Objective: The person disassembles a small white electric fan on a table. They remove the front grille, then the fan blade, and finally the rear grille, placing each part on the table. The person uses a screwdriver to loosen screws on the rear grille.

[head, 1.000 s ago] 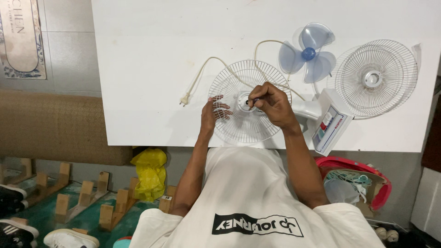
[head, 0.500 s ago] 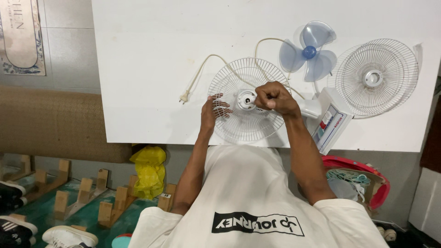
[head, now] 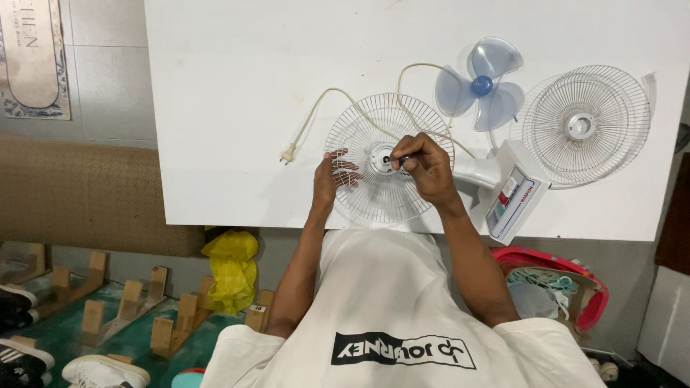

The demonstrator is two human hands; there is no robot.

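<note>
White wire rear fan guard (head: 374, 190) lies flat on the white counter (head: 237, 86), near its front edge, w/ the motor hub (head: 381, 156) at centre. Left hand (head: 329, 179) rests on the guard's 9 o'clock side, fingers spread over the wires, not gripping. Right hand (head: 425, 167) sits at the hub's 3 o'clock, fingers clenched round a thin dark tool (head: 397, 159); tip at the hub. Blue blade (head: 480, 85) at 1 o'clock of the guard, front guard (head: 583, 126) & fan base (head: 514, 197) approx 3 o'clock. Cord plug (head: 288, 153) at 9 o'clock.

left hand (head: 327, 176) steadies fan guard (head: 374, 187) | right hand (head: 425, 164) grips hub (head: 381, 156)
</note>
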